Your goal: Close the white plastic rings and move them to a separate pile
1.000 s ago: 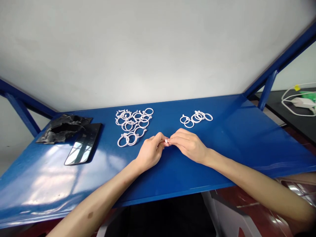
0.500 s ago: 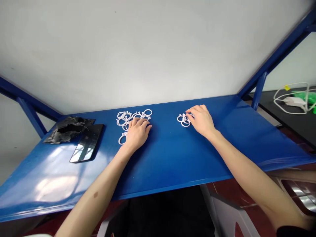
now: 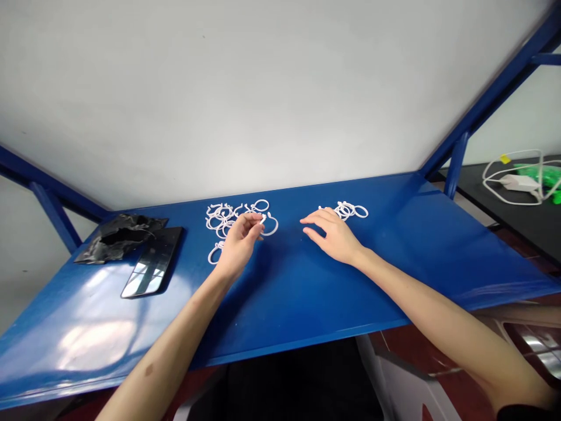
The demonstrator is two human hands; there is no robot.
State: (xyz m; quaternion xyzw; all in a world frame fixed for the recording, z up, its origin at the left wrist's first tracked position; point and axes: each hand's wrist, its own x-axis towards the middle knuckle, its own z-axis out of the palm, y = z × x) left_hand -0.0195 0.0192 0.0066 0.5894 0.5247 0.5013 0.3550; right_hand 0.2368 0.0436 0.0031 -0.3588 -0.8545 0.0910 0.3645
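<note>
My left hand (image 3: 242, 238) pinches a white plastic ring (image 3: 275, 227) with an opening and small knobbed ends, held just above the blue table. Beneath and behind that hand lies a loose pile of similar white rings (image 3: 218, 217), partly covered by the fingers. One more ring (image 3: 213, 255) rests at the near side of the pile. My right hand (image 3: 329, 234) hovers to the right with its fingers apart and nothing in them. Behind it sits a smaller group of white rings (image 3: 346, 210), partly hidden by the hand.
A black phone (image 3: 153, 263) lies on the blue table (image 3: 298, 310) at the left, beside a crumpled black plastic bag (image 3: 118, 237). Blue frame bars rise at both sides against a pale wall. On a dark surface at the right are a white cable with an adapter (image 3: 520, 183) and green plastic (image 3: 550, 175).
My left hand has lifted a white ring from the left pile. My right hand has let go of the rings at the right and moved left, towards my left hand.
</note>
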